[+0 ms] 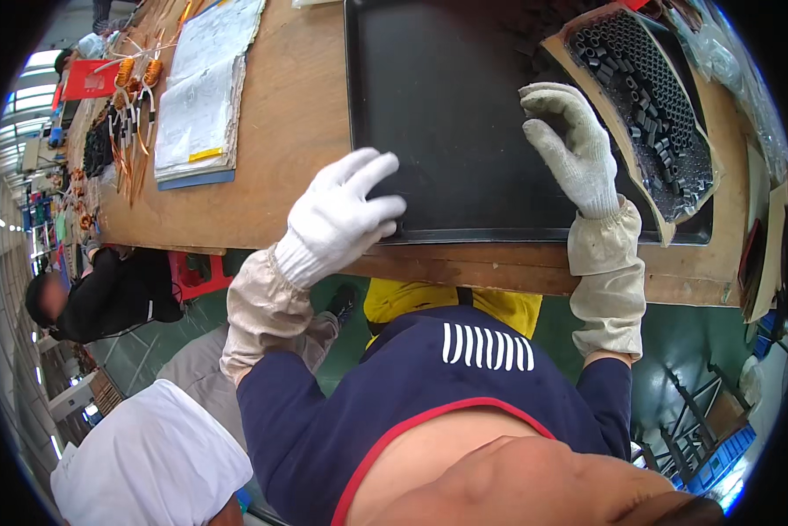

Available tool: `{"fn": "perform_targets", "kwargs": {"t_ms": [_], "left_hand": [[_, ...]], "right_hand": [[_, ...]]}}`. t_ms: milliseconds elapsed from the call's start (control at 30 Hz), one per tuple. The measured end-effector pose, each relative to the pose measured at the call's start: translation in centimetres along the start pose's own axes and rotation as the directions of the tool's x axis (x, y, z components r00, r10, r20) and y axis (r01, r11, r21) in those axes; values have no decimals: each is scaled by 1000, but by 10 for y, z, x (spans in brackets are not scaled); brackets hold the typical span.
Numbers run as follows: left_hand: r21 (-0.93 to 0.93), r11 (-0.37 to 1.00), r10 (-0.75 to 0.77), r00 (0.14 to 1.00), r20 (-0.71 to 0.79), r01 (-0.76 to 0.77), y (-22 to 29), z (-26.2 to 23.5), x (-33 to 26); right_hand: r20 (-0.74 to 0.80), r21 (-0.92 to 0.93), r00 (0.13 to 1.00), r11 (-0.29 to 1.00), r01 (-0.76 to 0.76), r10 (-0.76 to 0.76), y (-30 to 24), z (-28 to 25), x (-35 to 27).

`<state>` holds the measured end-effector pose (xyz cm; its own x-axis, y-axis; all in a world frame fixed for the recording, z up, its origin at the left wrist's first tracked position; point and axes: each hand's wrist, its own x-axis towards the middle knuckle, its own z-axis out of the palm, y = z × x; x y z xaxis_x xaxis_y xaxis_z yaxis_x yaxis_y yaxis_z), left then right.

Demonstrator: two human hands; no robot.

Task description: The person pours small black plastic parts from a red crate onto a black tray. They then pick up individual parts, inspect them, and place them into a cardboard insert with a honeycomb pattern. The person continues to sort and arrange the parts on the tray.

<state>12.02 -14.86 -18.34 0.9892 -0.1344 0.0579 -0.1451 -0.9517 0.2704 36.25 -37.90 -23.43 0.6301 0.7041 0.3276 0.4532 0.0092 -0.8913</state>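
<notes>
Left hand flat, open, on black tray edge; right hand open, fingertips resting on tray, gripping nothing.

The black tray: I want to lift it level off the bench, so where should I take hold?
Grip the black tray by its raised rim along the near edge, coming from the bench front. The left hand already rests at the near-left corner; the right hand lies flat further right.
</notes>
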Motion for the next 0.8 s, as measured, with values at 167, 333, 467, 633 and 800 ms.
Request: {"fn": "perform_targets", "kwargs": {"t_ms": [167,333,467,633,800], "left_hand": [[-5,995,96,960,-261,-101,-15,2,64],[19,996,85,984,-160,-83,-12,35,151],[47,991,133,977,-168,-127,-14,63,192],[184,972,167,981,-95,-148,-7,69,201],[229,967,144,979,-144,-108,-4,63,193]], "right_hand": [[-31,10,1000,1000,2,-1,-8,2,2],[-195,172,977,984,-52,86,-15,-19,8],[-469,-96,883,992,-79,25,-7,-65,10],[-405,-698,913,660,-278,-43,5,-111,2],[-275,-789,943,518,-332,186,5,-123,-9]]}}
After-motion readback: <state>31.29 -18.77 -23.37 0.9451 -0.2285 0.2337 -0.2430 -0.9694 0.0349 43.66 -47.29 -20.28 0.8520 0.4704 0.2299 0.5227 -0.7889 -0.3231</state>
